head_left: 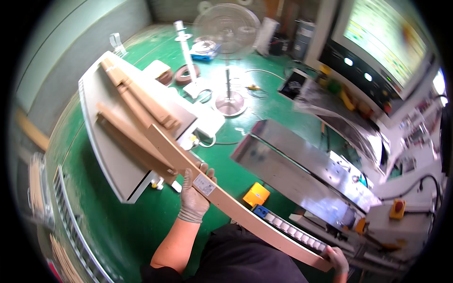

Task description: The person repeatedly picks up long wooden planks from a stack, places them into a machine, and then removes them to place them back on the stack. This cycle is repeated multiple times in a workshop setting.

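The gloved left hand [193, 198] is wrapped around the middle of a long wooden slat [236, 207]; the gloved right hand [339, 259] clasps its near end. The slat's far end reaches a grey worktable [106, 155] holding 3 more slats [137, 101], above the green floor [141, 221].

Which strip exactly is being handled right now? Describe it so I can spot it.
Start at the grey table on the green floor. From its pile of wooden strips, one long strip reaches toward the person, gripped by the left hand and right hand. Only it carries a white label.
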The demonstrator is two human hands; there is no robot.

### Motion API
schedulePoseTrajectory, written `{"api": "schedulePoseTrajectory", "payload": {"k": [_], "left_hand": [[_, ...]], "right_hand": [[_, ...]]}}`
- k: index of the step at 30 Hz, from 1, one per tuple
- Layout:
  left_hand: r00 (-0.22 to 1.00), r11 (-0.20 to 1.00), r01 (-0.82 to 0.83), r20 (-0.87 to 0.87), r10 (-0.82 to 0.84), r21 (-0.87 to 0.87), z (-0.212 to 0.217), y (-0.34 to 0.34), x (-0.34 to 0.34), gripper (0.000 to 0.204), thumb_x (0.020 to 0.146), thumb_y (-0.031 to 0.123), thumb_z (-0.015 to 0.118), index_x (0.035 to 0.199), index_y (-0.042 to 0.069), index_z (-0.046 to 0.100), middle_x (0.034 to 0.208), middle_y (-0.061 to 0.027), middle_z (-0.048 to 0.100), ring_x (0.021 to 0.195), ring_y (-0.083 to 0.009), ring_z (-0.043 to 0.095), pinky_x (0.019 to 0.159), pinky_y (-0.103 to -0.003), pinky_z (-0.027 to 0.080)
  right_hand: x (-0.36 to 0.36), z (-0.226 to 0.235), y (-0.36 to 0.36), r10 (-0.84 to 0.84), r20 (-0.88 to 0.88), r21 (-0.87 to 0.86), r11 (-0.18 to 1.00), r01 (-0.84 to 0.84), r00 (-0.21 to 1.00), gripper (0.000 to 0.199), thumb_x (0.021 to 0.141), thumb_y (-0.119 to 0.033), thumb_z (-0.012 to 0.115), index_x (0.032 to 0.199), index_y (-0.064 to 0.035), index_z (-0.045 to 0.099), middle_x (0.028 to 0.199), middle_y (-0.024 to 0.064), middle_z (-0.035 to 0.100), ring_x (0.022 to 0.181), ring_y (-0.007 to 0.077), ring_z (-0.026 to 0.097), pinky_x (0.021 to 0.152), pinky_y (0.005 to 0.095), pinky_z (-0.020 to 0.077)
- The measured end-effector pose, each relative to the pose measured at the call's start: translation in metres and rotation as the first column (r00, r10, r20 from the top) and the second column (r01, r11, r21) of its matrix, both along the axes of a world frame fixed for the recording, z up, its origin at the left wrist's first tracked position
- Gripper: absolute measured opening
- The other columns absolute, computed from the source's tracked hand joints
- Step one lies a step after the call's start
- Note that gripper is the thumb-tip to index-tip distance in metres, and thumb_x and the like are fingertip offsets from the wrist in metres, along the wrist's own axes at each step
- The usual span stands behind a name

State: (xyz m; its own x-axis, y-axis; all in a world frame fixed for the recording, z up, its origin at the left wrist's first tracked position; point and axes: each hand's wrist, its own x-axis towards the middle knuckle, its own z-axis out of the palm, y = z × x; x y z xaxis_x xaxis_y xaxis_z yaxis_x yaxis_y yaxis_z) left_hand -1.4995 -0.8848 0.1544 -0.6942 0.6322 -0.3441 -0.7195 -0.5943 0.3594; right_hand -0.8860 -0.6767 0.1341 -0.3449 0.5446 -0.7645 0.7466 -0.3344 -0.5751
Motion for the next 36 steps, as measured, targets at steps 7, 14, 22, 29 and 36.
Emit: {"api": "schedulePoseTrajectory", "payload": {"k": [7, 14, 22, 29, 36], "left_hand": [[0.547, 0.566, 0.816, -0.158, -0.822, -0.117, -0.023, 0.131, 0.138, 0.048, 0.107, 0.043, 0.062, 0.137, 0.006, 0.059, 0.131, -0.0079, 0.066, 0.122, -0.0233, 0.065, 0.105, -0.04, 0.054], [0.169, 0.208, 0.926, -0.146, -0.975, -0.316, -0.072, 0.187, 0.247, 0.032, 0.113, 0.027, 0.054, 0.126, -0.001, 0.061, 0.118, -0.0075, 0.068, 0.109, -0.0153, 0.066, 0.098, -0.034, 0.054], [-0.228, 0.348, 0.623, -0.588, -0.776, -0.7, -0.146, 0.218, 0.299, 0.043, 0.114, 0.035, 0.05, 0.112, -0.004, 0.068, 0.104, -0.0086, 0.074, 0.095, -0.0164, 0.064, 0.089, -0.035, 0.052], [0.016, -0.034, 0.828, 0.084, -0.996, -0.56, -0.086, 0.229, 0.304, 0.038, 0.11, 0.04, 0.058, 0.096, 0.006, 0.068, 0.082, 0.0009, 0.064, 0.07, -0.0098, 0.06, 0.064, -0.03, 0.056], [0.052, -0.038, 0.848, 0.155, -0.987, -0.528, -0.081, 0.236, 0.325, 0.038, 0.11, 0.04, 0.058, 0.095, 0.004, 0.063, 0.081, -0.0038, 0.065, 0.059, -0.0118, 0.06, 0.054, -0.03, 0.054]], "right_hand": [[-0.154, 0.037, -0.098, -0.256, -0.216, -0.008, 0.965, 0.261, 0.942, 0.051, 0.091, -0.052, 0.079, 0.09, -0.0018, 0.07, 0.078, -0.0019, 0.062, 0.07, 0.0082, 0.056, 0.061, 0.0263, 0.0445], [-0.09, -0.01, -0.256, -0.504, 0.104, 0.375, 0.818, 0.436, 0.857, 0.069, 0.097, -0.067, 0.058, 0.083, -0.0007, 0.069, 0.072, 0.0138, 0.065, 0.07, 0.027, 0.067, 0.063, 0.0419, 0.0484], [-0.12, -0.017, -0.287, -0.655, 0.144, 0.444, 0.713, 0.543, 0.742, 0.059, 0.105, -0.053, 0.051, 0.081, -0.0013, 0.065, 0.08, 0.0243, 0.064, 0.08, 0.0472, 0.065, 0.067, 0.0498, 0.0477], [-0.106, -0.018, -0.269, -0.624, 0.177, 0.406, 0.75, 0.521, 0.761, 0.063, 0.105, -0.056, 0.049, 0.081, 0.0004, 0.063, 0.078, 0.0231, 0.063, 0.077, 0.0449, 0.064, 0.067, 0.0484, 0.0471], [-0.081, -0.032, -0.268, -0.607, 0.187, 0.427, 0.759, 0.493, 0.773, 0.062, 0.105, -0.055, 0.049, 0.074, -0.0028, 0.063, 0.077, 0.0232, 0.063, 0.076, 0.047, 0.063, 0.065, 0.0518, 0.0469]]}}
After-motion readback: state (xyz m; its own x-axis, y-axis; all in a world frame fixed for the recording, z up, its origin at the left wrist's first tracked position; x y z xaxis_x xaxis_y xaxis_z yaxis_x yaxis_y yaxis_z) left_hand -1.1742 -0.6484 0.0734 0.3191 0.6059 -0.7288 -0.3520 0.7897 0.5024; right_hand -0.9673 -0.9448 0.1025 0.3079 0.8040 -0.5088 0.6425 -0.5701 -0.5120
